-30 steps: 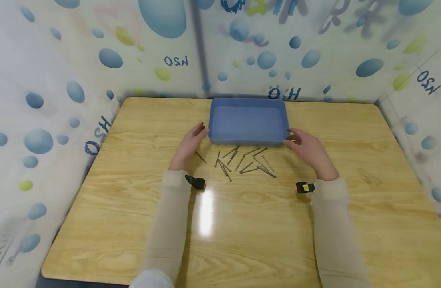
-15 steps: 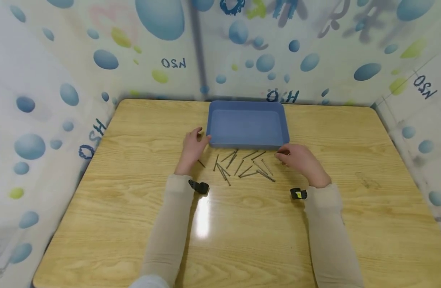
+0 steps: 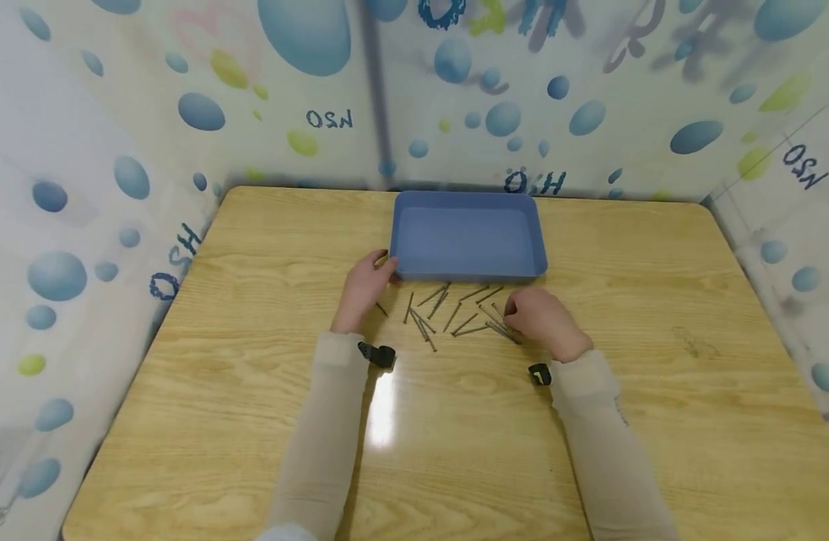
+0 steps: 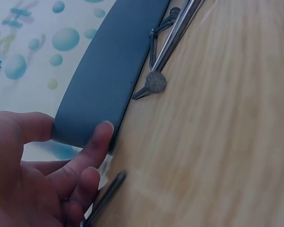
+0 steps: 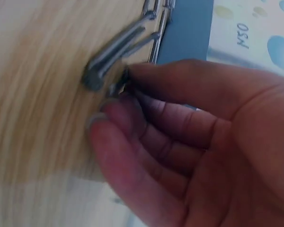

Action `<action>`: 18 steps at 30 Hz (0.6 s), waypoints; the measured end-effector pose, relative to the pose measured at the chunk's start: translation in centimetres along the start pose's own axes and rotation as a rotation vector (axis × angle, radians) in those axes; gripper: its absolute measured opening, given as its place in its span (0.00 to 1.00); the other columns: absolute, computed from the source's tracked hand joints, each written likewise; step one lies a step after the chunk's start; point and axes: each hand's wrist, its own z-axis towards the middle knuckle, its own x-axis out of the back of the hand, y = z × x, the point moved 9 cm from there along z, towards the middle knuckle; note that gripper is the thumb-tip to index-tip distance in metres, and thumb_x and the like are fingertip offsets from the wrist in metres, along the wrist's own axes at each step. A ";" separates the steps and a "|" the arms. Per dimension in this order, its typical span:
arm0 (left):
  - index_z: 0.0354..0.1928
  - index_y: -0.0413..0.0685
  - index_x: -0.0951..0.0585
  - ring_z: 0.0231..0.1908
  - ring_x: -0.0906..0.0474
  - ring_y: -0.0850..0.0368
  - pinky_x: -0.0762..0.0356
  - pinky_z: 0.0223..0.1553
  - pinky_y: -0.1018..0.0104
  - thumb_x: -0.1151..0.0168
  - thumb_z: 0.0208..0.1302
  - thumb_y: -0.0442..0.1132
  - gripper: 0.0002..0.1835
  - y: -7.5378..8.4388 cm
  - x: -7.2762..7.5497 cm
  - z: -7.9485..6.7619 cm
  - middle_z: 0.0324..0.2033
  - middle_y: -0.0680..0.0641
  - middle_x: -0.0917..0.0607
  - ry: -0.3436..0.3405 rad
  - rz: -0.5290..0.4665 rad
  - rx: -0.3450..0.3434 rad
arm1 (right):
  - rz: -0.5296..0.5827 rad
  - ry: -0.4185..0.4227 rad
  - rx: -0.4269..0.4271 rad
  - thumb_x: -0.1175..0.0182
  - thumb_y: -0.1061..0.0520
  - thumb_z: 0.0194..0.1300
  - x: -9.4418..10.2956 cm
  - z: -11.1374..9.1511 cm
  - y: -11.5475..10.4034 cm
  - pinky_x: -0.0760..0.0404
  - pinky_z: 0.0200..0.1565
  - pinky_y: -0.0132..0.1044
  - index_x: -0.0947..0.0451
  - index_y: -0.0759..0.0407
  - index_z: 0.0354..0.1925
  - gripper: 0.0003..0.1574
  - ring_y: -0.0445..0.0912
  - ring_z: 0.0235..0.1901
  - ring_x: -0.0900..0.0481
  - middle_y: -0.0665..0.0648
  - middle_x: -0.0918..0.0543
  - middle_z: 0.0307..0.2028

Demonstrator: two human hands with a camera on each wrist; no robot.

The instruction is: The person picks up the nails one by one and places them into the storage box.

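A blue rectangular tray [image 3: 464, 229] stands at the back of the table. My left hand [image 3: 365, 289] holds its near left corner; in the left wrist view the thumb is at the rim, with a finger against the outer wall [image 4: 99, 85]. A lone nail [image 4: 109, 194] lies just below those fingers. My right hand [image 3: 544, 319] is low over the right end of the scattered nails [image 3: 439, 300]. Its thumb and forefinger pinch a nail [image 5: 117, 89], mostly hidden by the fingers. Close beside it lie more nails [image 5: 118, 45], heads toward the hand's side.
Several nails lie loosely crossed on the wooden table [image 3: 455, 428] in front of the tray. A patterned wall [image 3: 448, 113] rises directly behind the tray, and side walls flank the table. Black wrist cameras [image 3: 380, 356] sit at both cuffs.
My right hand has left the tray's near right corner, come down toward me and inward, and closed its fingertips on a nail. The left hand slid slightly nearer and stays at the tray's left corner.
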 end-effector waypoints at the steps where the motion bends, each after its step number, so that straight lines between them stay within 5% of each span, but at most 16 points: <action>1: 0.64 0.46 0.37 0.39 0.24 0.54 0.31 0.45 0.58 0.56 0.65 0.55 0.30 0.0 0.0 -0.1 0.27 0.51 0.17 0.005 -0.005 -0.001 | -0.024 0.007 -0.008 0.46 0.61 0.53 0.0 0.0 -0.1 0.30 0.30 0.39 0.22 0.56 0.25 0.07 0.45 0.24 0.30 0.52 0.22 0.25; 6: 0.62 0.46 0.35 0.36 0.23 0.54 0.31 0.43 0.58 0.55 0.65 0.54 0.29 -0.1 -0.2 -0.4 0.28 0.50 0.16 0.008 -0.028 0.006 | -0.089 0.001 -0.044 0.46 0.58 0.54 -0.6 0.0 -0.5 0.36 0.22 0.36 0.32 0.55 0.14 0.14 0.43 0.17 0.37 0.50 0.32 0.16; 11: 0.62 0.46 0.34 0.36 0.23 0.55 0.31 0.43 0.58 0.55 0.65 0.55 0.29 -0.5 -0.5 -0.7 0.28 0.50 0.16 -0.001 -0.047 0.020 | -0.029 -0.061 -0.070 0.48 0.54 0.59 -1.1 -0.4 -0.4 0.41 0.20 0.35 0.41 0.53 0.10 0.23 0.41 0.13 0.46 0.48 0.42 0.11; 14: 0.62 0.46 0.34 0.35 0.24 0.55 0.30 0.40 0.59 0.55 0.65 0.54 0.29 -0.5 -0.3 -0.7 0.27 0.50 0.16 0.009 -0.050 0.013 | 0.011 -0.075 -0.060 0.51 0.55 0.61 -0.5 -0.6 -0.4 0.40 0.22 0.35 0.35 0.54 0.15 0.18 0.42 0.14 0.45 0.49 0.40 0.13; 18: 0.61 0.45 0.34 0.34 0.23 0.56 0.30 0.38 0.60 0.54 0.65 0.54 0.28 -0.3 0.1 -0.7 0.27 0.49 0.16 0.021 -0.050 0.001 | 0.075 -0.062 -0.015 0.52 0.55 0.63 1.1 -0.6 -0.7 0.33 0.27 0.37 0.24 0.59 0.33 0.12 0.44 0.21 0.31 0.51 0.26 0.22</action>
